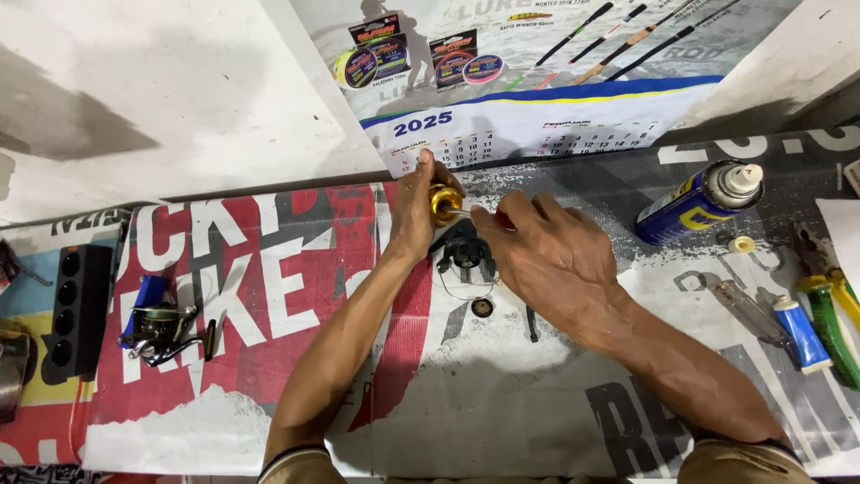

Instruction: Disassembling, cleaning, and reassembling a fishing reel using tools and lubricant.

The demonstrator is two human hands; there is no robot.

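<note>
Gripping a shiny round gold spool (445,203), the left hand (414,215) steadies it while the right hand (546,251) pinches a thin metal screwdriver (484,215) above a black reel rotor (466,251) on the printed vinyl bench (269,376).

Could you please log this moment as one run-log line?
left hand: grips gold reel part | right hand: holds screwdriver to it | black reel body: beneath | spray can: lying right

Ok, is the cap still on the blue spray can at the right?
No, the blue spray can lies on its side with its white nozzle bare, and a small pale cap sits apart on the mat beside it.
</note>
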